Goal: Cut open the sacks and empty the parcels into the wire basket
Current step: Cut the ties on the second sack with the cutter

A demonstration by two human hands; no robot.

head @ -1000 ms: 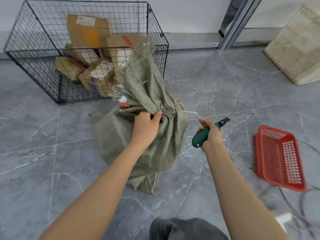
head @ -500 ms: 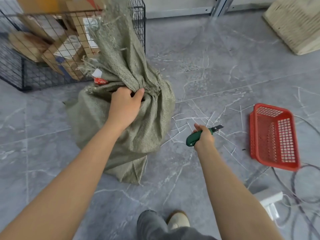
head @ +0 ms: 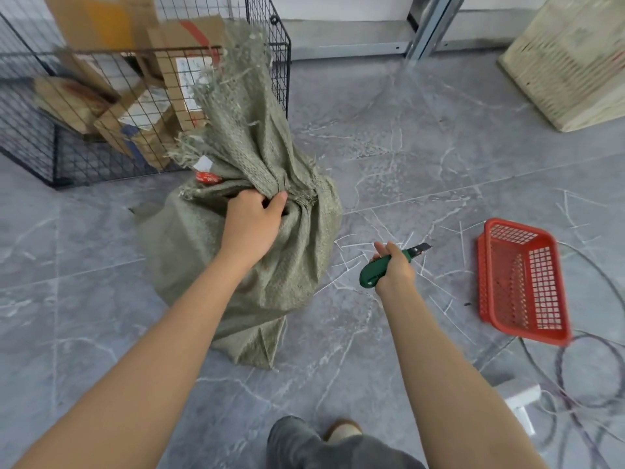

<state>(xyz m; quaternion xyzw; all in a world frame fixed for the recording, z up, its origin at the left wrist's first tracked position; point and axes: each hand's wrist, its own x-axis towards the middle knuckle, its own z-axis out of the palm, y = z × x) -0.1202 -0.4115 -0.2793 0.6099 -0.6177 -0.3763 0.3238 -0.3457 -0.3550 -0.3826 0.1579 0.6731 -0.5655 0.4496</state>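
Note:
A full grey-green woven sack [head: 270,265] stands on the floor, its frayed neck bunched upward. My left hand [head: 252,225] grips the sack at the gathered neck. A red tag [head: 208,177] shows at the opening. My right hand [head: 394,269] holds a green utility knife [head: 375,270] to the right of the sack, blade pointing right, clear of the fabric. The black wire basket [head: 61,164] sits at the upper left behind the sack and holds several cardboard parcels [head: 135,123].
A red plastic tray [head: 524,279] lies on the floor to the right. Cut white strands [head: 358,245] are scattered by the knife. Cables [head: 592,384] coil at lower right, a wooden crate [head: 568,59] stands at upper right, and my shoe [head: 341,429] is at the bottom.
The view tilted down and closer. My right hand with the knife dropped lower and away from the sack neck. My left hand keeps its grip on the sack.

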